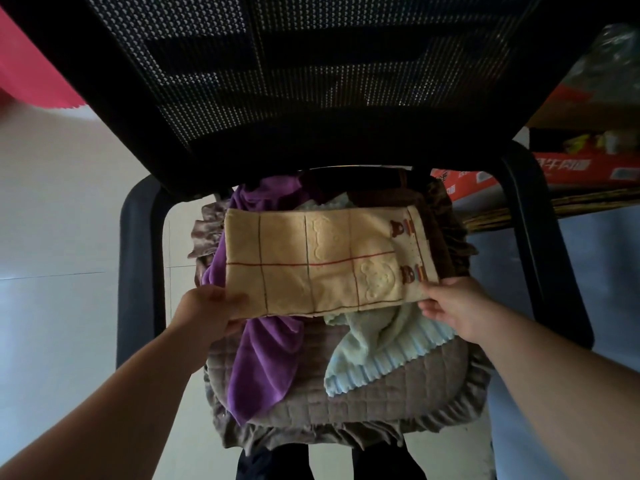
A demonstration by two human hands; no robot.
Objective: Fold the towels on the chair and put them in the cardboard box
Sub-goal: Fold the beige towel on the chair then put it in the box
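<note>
Over the seat of the black mesh-backed chair [311,81], a yellow towel [322,258] with a grid of dark and red lines and small bear figures along one end is held out flat, folded into a long rectangle. At the towel's near corner toward the chair's left armrest [138,271], the left hand [207,311] grips the cloth, its fingers curled under the edge and the thumb lying on top. At the opposite near corner, by the bear figures, the right hand [450,306] pinches the edge between thumb and fingertips, the other fingers bent beneath. Beneath the yellow towel, on the chair's quilted brown seat cushion [381,393], a purple towel [266,362] lies crumpled and trails toward the cushion's front edge, and a pale blue-green ribbed towel [377,351] lies bunched just beside it, on the side of the right hand. Behind the yellow towel, against the chair's backrest, a dark brown towel [388,192] is heaped. Beyond the chair's right armrest [540,244], an orange-red cardboard box [568,171] with printed lettering sits low beside the chair, well apart from both hands.
</note>
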